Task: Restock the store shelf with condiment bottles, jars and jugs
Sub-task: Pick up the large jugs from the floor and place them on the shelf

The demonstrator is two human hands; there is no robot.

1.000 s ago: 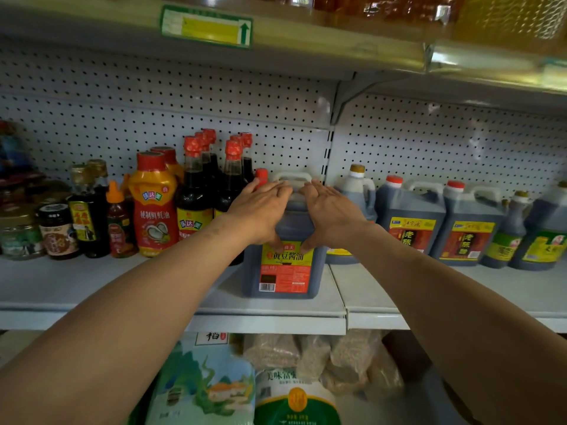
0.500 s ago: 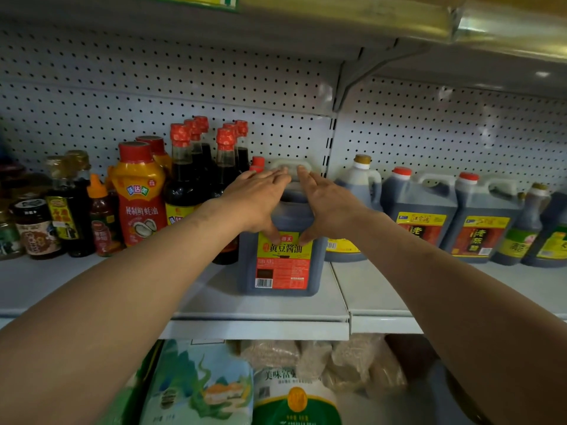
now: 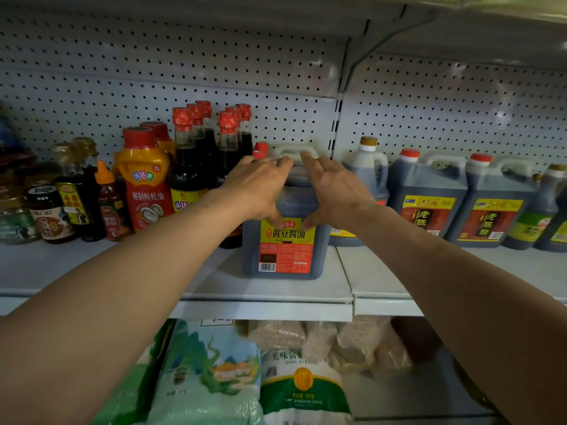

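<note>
Red-capped bottles crowd left of left hand; vinegar jugs right of right hand. Both hands, fingers extended, press soy jug shoulders.

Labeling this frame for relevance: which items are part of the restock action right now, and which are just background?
In play:
- soy jug, standing on the shelf
- left hand and right hand, both pressed on the jug's shoulders

Background:
- oyster sauce bottle
- red-capped bottles
- jars
- vinegar jugs
- rice bags on the lower shelf
</note>
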